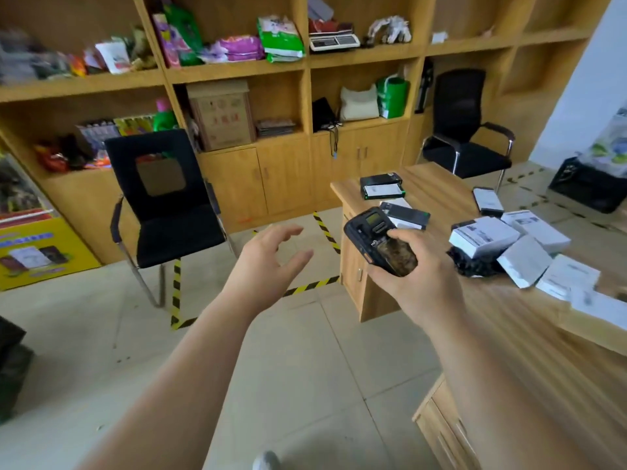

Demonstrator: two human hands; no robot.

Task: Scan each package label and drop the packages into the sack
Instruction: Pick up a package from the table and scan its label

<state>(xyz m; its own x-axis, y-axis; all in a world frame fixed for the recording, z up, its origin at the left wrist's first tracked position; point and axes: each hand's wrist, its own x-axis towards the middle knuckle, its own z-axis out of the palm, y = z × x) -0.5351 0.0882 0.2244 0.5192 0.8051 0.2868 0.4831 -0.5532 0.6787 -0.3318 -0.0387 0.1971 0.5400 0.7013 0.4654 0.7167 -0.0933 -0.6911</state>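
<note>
My right hand [412, 279] grips a black handheld scanner [380, 240] with a small screen, held over the near left corner of the wooden desk [502, 320]. My left hand [268, 256] hangs in the air to the left of the scanner, fingers spread and relaxed, holding nothing. On the desk lie several packages: a pile of white boxes [485, 235] with labels on the right, a black box with a white label [381, 188] at the far corner, and a dark flat one [405, 215] just behind the scanner. A dark sack edge [12, 364] shows at the far left.
A black chair [169, 205] stands on the tiled floor to the left, with yellow-black tape lines [176, 293] around it. Wooden shelves with bags and a cardboard box [222, 117] fill the back wall. Another black chair [464, 130] is behind the desk.
</note>
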